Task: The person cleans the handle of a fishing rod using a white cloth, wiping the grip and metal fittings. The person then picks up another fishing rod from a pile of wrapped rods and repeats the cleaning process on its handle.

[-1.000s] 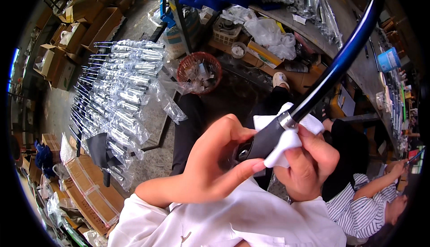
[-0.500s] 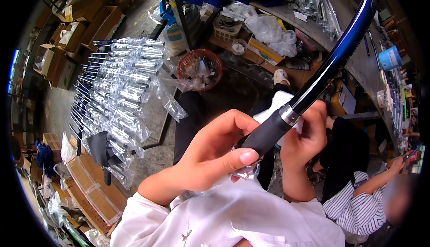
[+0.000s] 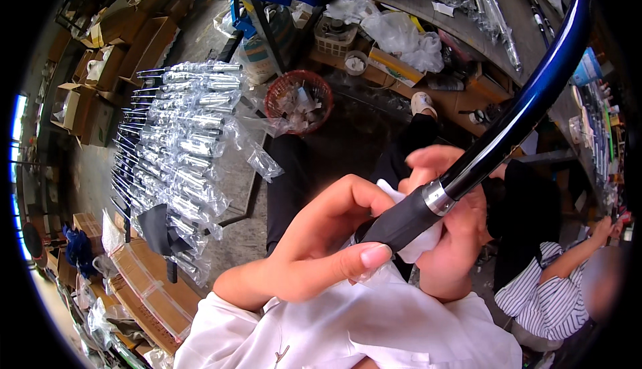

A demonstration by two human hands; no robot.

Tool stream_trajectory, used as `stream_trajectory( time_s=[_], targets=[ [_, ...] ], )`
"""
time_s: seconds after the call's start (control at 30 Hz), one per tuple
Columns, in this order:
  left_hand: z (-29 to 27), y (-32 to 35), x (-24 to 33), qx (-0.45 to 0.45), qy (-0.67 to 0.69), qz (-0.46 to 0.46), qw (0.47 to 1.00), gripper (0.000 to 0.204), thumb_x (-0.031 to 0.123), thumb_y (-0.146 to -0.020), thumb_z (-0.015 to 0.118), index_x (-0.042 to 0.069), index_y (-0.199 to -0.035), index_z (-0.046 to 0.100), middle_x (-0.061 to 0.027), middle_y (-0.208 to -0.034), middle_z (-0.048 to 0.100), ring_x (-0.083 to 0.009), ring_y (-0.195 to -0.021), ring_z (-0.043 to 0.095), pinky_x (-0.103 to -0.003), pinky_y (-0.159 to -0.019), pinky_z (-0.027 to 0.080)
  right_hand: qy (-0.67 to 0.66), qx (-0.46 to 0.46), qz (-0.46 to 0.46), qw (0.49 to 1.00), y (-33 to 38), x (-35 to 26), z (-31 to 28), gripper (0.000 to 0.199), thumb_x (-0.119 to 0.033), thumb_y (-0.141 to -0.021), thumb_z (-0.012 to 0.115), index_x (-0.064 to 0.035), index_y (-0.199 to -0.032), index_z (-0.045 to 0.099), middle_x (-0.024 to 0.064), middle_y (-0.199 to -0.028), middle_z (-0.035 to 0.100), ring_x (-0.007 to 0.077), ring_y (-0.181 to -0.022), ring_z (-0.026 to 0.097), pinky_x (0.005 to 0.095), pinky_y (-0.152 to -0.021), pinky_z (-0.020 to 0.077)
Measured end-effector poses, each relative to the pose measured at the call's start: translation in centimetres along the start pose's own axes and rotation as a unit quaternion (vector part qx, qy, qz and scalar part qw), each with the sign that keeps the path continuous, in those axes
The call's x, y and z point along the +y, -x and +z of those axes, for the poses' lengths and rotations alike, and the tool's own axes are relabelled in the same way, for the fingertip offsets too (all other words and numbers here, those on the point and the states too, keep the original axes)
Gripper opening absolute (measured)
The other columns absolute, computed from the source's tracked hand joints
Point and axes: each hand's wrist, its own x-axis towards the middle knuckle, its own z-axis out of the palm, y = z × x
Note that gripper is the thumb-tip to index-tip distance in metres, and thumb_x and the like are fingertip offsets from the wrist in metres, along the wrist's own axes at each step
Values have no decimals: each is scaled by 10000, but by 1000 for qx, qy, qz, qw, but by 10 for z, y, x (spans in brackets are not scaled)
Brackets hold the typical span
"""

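A glossy dark blue fishing rod (image 3: 528, 105) slants from my lap up to the upper right. Its black grip (image 3: 403, 224) ends in a silver collar (image 3: 438, 198). My left hand (image 3: 328, 235) is closed around the lower end of the grip, thumb on top, with crumpled clear plastic beneath. My right hand (image 3: 461, 228) is at the collar, partly behind the rod. In it is a white cloth (image 3: 422, 243), which passes behind the grip; some of its fingers are lifted, and the rod hides part of its hold.
Several plastic-wrapped rods (image 3: 190, 131) lie in a stack at the left. Beyond my knees stands a red basket (image 3: 299, 101) of scraps. A cardboard box (image 3: 150, 289) is at the lower left. A person in a striped shirt (image 3: 545, 295) sits at the right, beside a long bench (image 3: 461, 31).
The white cloth has shifted from above the grip to mostly below it. My right hand's upper fingers have lifted and spread. The rod has moved slightly right and down in the picture.
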Motion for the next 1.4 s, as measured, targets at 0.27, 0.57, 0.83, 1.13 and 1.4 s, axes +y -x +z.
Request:
stream_trajectory(
  time_s=[0.27,0.57,0.83,1.13,1.4],
  targets=[
    [-9,-13,2,-135,31,-40,990,279,188,-890,531,8,-1078,429,-57,-889,534,-58,-666,461,-193,-589,376,7,-41,22,999,4,-15,-6,341,-136,-853,585,95,-1085,491,205,-995,579,222,-708,625,323,-618,530],
    [-1,-18,9,-111,-16,-80,990,247,266,-905,527,32,-958,471,-14,-775,537,-45,-665,469,-188,-585,374,88,-16,-18,996,9,-11,3,334,-185,-830,610,106,-973,530,139,-777,585,117,-581,561,204,-508,432],
    [1,-20,13,-134,6,-98,986,245,267,-916,533,35,-943,459,-6,-717,528,-43,-654,467,-186,-577,364,67,-23,28,997,9,-20,1,339,-191,-851,600,105,-996,521,155,-777,592,146,-578,592,230,-513,477],
    [0,-21,4,-107,56,-111,986,239,230,-895,575,32,-856,446,-21,-654,543,-66,-584,514,-200,-526,408,-33,-18,61,997,17,-7,-9,353,-161,-863,587,121,-1057,499,206,-812,617,250,-592,644,334,-528,543],
    [-2,-22,-4,-93,66,-113,987,249,223,-880,597,53,-812,428,-6,-634,527,-48,-551,477,-189,-492,371,34,-21,45,998,17,-8,-10,369,-180,-866,581,125,-1052,489,213,-826,611,282,-604,649,360,-543,568]
  ],
)
